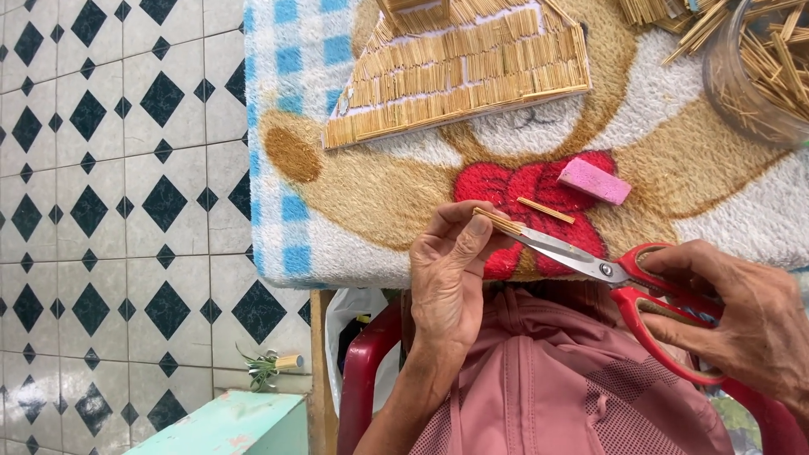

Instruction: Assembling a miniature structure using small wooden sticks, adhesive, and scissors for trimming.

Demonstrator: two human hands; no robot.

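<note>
I see my left hand (451, 270) at the centre of the frame pinching a short bundle of thin wooden sticks (497, 222), with the red-handled steel scissors (619, 282) in my right hand (746, 324) closing on it. A pink rectangular eraser block (594, 181) lies just above (on the fluffy printed mat (371, 194)), and a stick-tiled model roof (459, 72) sits at the top.

A bench covered by a fluffy mat (354, 227), checked blue and white with a tan and red cartoon figure. On it: a stick-covered panel (459, 72) at twelve o'clock, a clear jar of sticks (758, 72) at two, and a pink block (594, 181) with one loose stick (546, 210) near the centre.
</note>
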